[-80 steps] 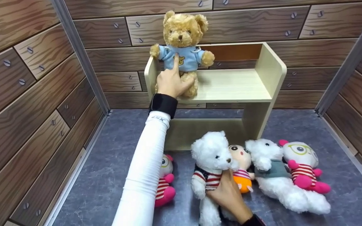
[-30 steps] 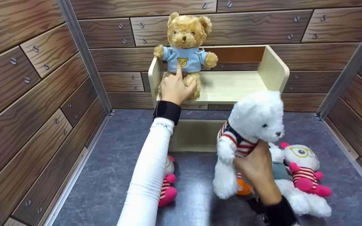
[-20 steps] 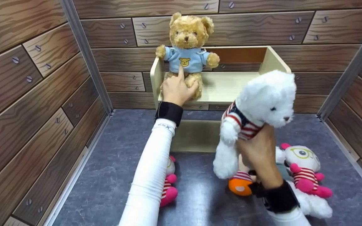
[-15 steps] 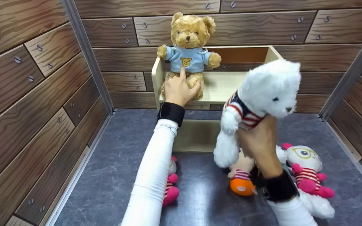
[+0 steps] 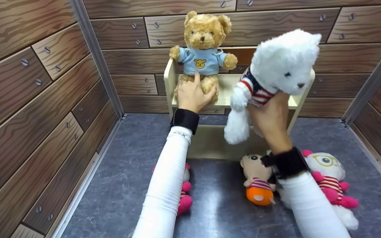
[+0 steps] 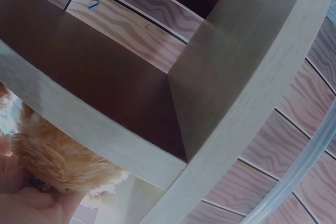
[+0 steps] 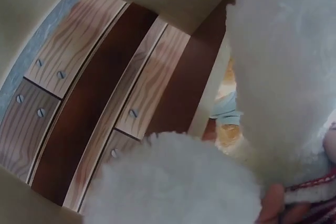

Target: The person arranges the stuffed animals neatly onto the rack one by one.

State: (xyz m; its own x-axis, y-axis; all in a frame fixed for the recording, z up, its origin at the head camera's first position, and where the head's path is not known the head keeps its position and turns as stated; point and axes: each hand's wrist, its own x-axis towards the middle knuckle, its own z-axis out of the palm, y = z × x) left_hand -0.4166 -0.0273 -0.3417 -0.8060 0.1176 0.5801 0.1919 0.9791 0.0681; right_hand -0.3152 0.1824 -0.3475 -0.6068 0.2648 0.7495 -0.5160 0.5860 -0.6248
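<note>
A tan teddy bear [image 5: 207, 36] in a blue shirt sits at the left end of the upper shelf. My left hand [image 5: 193, 96] holds it low at the legs, index finger up against its belly; tan fur [image 6: 63, 150] shows beside that hand in the left wrist view. My right hand [image 5: 271, 117] grips a white teddy bear [image 5: 286, 59] in a striped shirt around the body. This bear hangs in front of the shelf's right part, tilted a little, and hides some of it. Its white legs [image 7: 173, 182] fill the lower right wrist view.
The pale wooden shelf [image 5: 172, 79] stands against the plank-patterned wall. On the grey floor lie an orange-trousered doll [image 5: 258, 178], a pink doll with glasses [image 5: 331, 175] and a mostly covered white plush [image 5: 346, 216]. Another pink doll [image 5: 185, 198] is partly behind my left sleeve.
My right hand has lifted the white bear from the floor, up and rightward, to the shelf's height. My left hand has slid slightly down the tan bear, which stays seated.
</note>
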